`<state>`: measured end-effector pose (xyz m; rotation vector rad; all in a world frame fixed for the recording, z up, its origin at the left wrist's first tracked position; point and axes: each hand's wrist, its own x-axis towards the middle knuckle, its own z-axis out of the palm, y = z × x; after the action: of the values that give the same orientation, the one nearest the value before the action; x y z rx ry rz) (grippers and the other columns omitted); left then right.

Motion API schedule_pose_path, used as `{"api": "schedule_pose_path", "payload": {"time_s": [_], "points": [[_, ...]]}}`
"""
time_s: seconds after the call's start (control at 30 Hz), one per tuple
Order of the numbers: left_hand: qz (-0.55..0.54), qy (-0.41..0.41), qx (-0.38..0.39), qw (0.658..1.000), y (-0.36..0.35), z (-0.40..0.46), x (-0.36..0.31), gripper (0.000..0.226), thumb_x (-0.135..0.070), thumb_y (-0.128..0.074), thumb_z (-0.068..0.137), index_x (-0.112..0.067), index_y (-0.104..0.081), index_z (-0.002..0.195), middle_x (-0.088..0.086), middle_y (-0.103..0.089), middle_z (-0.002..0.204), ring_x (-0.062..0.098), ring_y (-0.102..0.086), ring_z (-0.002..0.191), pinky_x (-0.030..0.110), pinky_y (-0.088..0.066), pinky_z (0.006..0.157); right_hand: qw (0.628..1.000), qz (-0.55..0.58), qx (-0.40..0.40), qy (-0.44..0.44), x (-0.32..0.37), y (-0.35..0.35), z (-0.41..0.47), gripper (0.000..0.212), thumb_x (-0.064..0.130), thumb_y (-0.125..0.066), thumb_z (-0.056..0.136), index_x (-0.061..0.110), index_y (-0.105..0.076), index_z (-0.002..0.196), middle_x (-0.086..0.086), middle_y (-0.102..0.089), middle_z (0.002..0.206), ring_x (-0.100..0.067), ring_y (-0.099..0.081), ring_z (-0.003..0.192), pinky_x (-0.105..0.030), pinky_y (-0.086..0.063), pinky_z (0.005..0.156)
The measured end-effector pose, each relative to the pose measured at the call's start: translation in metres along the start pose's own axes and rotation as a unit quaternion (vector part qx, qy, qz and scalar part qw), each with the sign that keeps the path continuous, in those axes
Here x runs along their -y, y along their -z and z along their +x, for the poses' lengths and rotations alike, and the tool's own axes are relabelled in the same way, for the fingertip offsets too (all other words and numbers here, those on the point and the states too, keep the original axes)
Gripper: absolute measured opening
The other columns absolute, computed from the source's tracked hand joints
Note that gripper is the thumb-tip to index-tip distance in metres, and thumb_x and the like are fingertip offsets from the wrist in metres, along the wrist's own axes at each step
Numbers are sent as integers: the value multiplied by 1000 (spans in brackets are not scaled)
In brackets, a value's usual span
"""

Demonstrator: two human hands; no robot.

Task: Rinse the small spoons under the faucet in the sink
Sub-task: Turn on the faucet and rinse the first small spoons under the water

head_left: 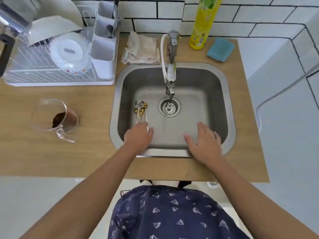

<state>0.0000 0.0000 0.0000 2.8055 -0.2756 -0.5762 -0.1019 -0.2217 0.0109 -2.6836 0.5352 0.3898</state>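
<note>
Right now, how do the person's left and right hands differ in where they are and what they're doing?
The left hand reaches over the handle ends of the small spoons lying on the sink floor, left of the drain; the right hand is near no spoon. The left hand's fingers curl downward; the right hand's are spread and straight. Whether the left already grips the handles is hidden. Both are over the sink's near edge.

Both bare arms outstretched, left hand (138, 135) palm-down with fingers curled, right hand (205, 141) flat, fingers spread.

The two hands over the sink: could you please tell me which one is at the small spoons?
The left hand: its fingers reach the handle ends of the small spoons, while the right hand hovers apart, open.
</note>
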Motion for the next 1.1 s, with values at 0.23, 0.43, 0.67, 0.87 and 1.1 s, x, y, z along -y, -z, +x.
{"api": "schedule_pose_path", "payload": {"time_s": [0.23, 0.43, 0.67, 0.87, 1.1], "points": [[30, 90, 34, 995, -17, 81, 11, 31, -3, -41, 95, -8, -62, 117, 19, -63, 112, 38, -64, 100, 43, -55, 81, 994, 108, -12, 4, 6, -3, 17, 64, 57, -45, 102, 15, -45, 150, -1, -49, 155, -21, -46, 141, -51, -31, 116], [42, 109, 33, 993, -36, 103, 18, 29, 0, -45, 93, -3, -60, 118, 19, -63, 116, 38, -64, 106, 42, -53, 78, 989, 150, -1, 2, 2, -1, 20, 58, 56, -48, 101, 19, -49, 146, 4, -55, 148, -13, -57, 128, -52, -39, 112], [-23, 127, 29, 991, -34, 108, 31, 21, -3, -49, 91, 3, -63, 106, 20, -63, 103, 38, -65, 92, 38, -55, 70, 971, 236, -41, 3, 10, 24, 58, 48, 47, -57, 101, 17, -58, 138, 4, -64, 135, -6, -62, 106, -28, -49, 92], [-72, 113, 55, 989, -26, 95, 25, 18, -20, -58, 86, -2, -59, 83, 13, -56, 80, 31, -60, 76, 30, -45, 59, 922, 371, -110, -7, 50, 84, 125, 29, 43, -60, 97, 25, -68, 119, 12, -71, 104, 7, -65, 89, -7, -45, 77], [-127, 49, 32, 990, -18, 67, 15, 16, -25, -57, 88, -11, -61, 82, 4, -64, 73, 20, -63, 68, 32, -52, 57, 787, 616, -6, -28, 118, 132, 207, 17, 20, -54, 107, 7, -60, 97, -7, -69, 84, -9, -67, 65, -18, -55, 60]]}}
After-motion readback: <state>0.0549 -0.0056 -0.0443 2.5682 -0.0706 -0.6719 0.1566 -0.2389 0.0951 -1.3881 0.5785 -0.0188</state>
